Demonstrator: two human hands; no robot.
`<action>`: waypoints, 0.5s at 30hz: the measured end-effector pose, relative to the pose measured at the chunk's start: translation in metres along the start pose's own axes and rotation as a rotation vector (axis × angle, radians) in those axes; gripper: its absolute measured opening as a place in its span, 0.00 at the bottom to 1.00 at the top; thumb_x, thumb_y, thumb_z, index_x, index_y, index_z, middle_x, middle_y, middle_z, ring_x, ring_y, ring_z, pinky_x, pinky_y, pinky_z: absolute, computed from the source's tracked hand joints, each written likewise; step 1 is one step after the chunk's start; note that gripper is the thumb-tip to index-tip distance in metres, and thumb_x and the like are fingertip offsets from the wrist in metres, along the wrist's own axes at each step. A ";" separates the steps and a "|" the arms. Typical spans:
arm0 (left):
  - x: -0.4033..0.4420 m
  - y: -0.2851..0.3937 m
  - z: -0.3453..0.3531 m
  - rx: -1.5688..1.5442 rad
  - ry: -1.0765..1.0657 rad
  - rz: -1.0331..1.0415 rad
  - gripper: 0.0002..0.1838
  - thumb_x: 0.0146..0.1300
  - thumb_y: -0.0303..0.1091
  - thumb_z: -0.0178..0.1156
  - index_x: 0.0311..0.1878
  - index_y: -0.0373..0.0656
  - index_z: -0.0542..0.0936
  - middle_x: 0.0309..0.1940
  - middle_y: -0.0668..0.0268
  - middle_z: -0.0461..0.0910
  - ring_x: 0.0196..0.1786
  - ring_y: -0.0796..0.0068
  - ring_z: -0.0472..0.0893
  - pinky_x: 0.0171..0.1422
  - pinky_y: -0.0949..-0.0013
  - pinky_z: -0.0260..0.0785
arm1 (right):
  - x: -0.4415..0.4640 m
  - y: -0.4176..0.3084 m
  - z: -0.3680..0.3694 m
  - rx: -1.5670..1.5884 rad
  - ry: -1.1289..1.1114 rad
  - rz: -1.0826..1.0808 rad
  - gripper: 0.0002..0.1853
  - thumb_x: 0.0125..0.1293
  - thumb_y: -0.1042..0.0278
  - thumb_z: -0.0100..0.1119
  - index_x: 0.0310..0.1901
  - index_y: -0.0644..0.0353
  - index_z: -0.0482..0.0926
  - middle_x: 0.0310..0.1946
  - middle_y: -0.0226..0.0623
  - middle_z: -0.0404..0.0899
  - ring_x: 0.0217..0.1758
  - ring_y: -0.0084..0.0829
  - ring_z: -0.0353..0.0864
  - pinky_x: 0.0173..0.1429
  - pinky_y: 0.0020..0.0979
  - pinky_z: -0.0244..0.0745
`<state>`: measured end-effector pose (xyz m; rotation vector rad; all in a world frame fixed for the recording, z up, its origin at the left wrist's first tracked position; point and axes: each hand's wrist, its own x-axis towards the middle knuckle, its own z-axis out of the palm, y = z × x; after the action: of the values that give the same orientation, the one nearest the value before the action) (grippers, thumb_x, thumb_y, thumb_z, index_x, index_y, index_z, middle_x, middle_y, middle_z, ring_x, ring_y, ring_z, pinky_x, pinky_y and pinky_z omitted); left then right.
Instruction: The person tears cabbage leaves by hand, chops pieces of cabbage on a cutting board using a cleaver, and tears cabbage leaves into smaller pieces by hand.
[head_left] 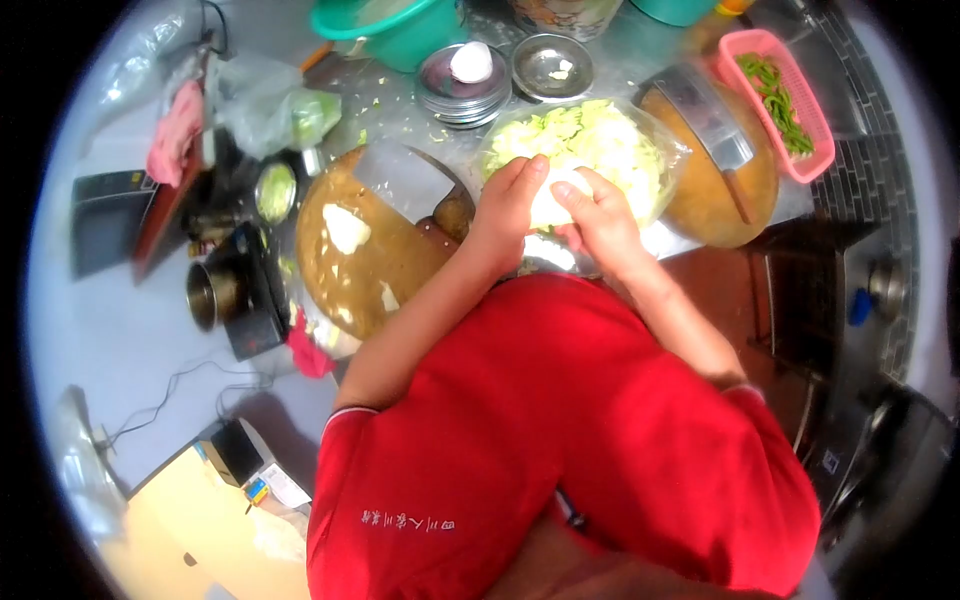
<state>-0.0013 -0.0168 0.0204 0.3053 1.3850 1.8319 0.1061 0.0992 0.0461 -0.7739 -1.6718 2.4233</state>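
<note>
Both my hands are at the near side of a clear bowl or bag [672, 165] heaped with chopped cabbage [590, 130]. Between my left hand [512, 205] and my right hand [604, 218] is a bright, pale piece of cabbage [548, 207], its outline washed out by glare. My fingers are curled round it, with both thumbs on top. Left of my hands, a cleaver [400, 178] lies on a round wooden chopping board [345, 280] with pale scraps [346, 229]. To their right, another cleaver [705, 115] rests on a second round board [700, 205].
Behind the cabbage stand stacked metal plates [462, 105] with a white object [471, 63] on top, a metal bowl [552, 68] and a green basin [395, 40]. A pink basket [815, 130] of green peppers [775, 100] is at the far right. A red cloth [308, 348] hangs near the left board.
</note>
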 end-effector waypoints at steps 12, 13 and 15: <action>0.026 0.010 -0.009 0.517 -0.045 0.071 0.19 0.73 0.38 0.64 0.63 0.43 0.76 0.50 0.63 0.85 0.53 0.65 0.84 0.58 0.58 0.76 | 0.029 -0.020 -0.049 -1.061 0.232 -0.880 0.23 0.65 0.68 0.71 0.62 0.57 0.82 0.64 0.48 0.79 0.63 0.50 0.80 0.65 0.44 0.76; 0.029 0.007 -0.009 0.807 -0.116 0.096 0.21 0.72 0.36 0.65 0.64 0.43 0.76 0.50 0.62 0.85 0.53 0.63 0.84 0.59 0.57 0.76 | 0.030 -0.011 -0.056 -1.196 0.135 -0.816 0.24 0.64 0.67 0.71 0.63 0.56 0.82 0.68 0.47 0.76 0.67 0.51 0.77 0.69 0.46 0.74; 0.027 -0.008 -0.019 1.279 -0.208 0.371 0.25 0.66 0.35 0.68 0.65 0.43 0.74 0.51 0.57 0.81 0.54 0.54 0.82 0.59 0.55 0.77 | 0.029 0.002 -0.068 -1.331 0.014 -0.704 0.26 0.64 0.66 0.71 0.64 0.53 0.81 0.73 0.46 0.72 0.73 0.53 0.71 0.75 0.48 0.68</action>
<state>-0.0271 -0.0097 -0.0004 1.4081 2.2660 0.8497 0.1121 0.1663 0.0160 -0.1282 -2.7791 0.6685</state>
